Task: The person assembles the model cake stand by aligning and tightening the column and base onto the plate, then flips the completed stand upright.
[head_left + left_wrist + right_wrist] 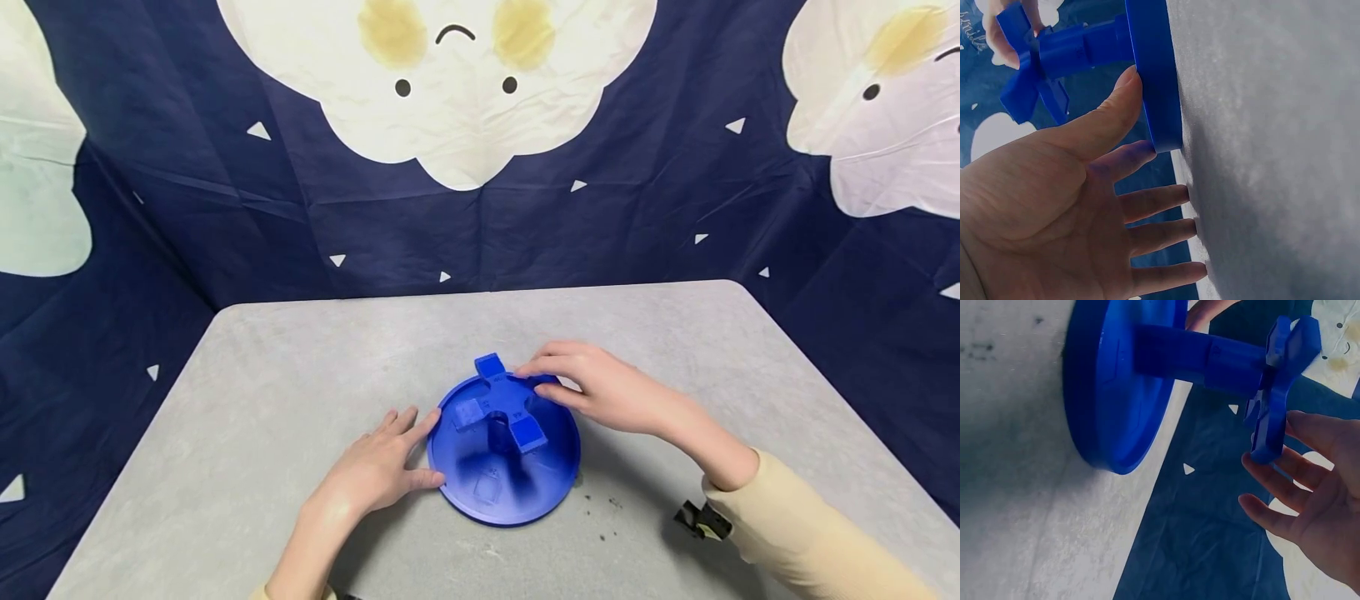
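- The blue stand (536,492) sits upright on the grey table (300,350), near its close edge, between both hands.
- From above, the head view shows its round base and the cross (506,396) on top, one arm hidden by the right hand; marks on the cross are too small to read.
- Both wrist views show what the head view mostly hides: the stepped post (1210,359) joining base and cross.
- The left hand (375,467) has its fingers spread, gripping nothing; the left wrist view shows thumb and index finger touching the rim, the other three fingers clear of it.
- The right hand (592,379) pinches one arm of the cross; the right wrist view alone shows thumb and fingers on opposite sides.
- Dark specks (602,537) on the table appear in the head and right wrist views; a black device (703,521) by the right sleeve (802,533) only in the head view.
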Tool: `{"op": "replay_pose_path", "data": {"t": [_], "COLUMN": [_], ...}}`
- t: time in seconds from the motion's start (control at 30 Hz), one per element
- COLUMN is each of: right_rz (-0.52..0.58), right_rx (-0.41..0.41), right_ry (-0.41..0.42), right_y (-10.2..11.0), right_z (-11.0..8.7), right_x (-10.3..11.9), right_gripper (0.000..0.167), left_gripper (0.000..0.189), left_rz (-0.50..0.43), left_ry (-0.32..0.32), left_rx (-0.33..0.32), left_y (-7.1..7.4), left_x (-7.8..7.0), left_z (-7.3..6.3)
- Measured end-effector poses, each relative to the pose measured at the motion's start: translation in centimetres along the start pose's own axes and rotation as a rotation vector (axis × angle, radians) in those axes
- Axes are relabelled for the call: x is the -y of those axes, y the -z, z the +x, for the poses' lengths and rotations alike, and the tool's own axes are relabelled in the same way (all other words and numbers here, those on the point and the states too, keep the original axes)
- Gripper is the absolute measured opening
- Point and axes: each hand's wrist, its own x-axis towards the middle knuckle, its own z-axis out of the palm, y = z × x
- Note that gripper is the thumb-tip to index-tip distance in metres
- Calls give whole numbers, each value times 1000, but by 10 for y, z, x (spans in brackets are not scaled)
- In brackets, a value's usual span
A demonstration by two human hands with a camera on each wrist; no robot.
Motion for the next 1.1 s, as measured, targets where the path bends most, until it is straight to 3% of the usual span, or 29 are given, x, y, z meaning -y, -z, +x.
{"op": "replay_pose_path", "data": {"t": [0.27,0.57,0.8,1.1], "right_rz": [1,-45,-17,-63], "right_rx": [44,-145,-33,-50], "right_ry": [-46,-24,-53,-59], "right_y": [5,1,-8,-1], "right_z": [-12,5,17,1], "right_x": [9,6,-4,-6], "right_gripper": [30,30,33,19], "left_gripper": [88,88,88,88], "left_rz": [-1,-4,-8,-7], "left_ry": [18,25,33,13], "left_rx": [13,14,18,10], "left_y": [-1,-1,-2,1], "left_x": [1,1,-1,-2], "left_z": [1,1,1,0]}}
